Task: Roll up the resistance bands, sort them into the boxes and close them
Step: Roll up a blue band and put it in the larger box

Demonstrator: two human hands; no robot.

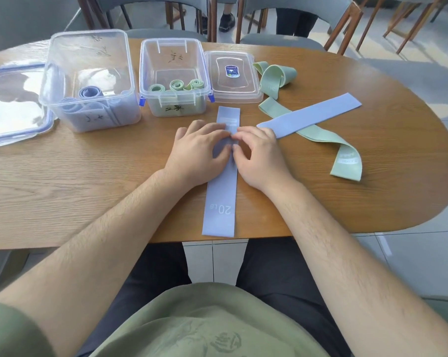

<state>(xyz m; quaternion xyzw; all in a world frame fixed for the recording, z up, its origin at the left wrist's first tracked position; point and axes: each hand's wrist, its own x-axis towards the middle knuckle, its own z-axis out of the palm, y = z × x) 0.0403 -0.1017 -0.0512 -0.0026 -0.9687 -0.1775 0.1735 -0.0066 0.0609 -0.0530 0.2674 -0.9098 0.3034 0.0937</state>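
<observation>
At frame centre, left hand (199, 150) and right hand (260, 157) pinch the band (219, 202) mid-length with curled fingers (213, 130); a skewed start could leave a loose roll.

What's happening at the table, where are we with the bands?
A person's left hand and right hand pinch the middle of a flat blue band on the table. Blue rolls sit in the large box, green rolls in the small box; both boxes are open. A second blue band, a long green band and a folded green band lie unrolled.
</observation>
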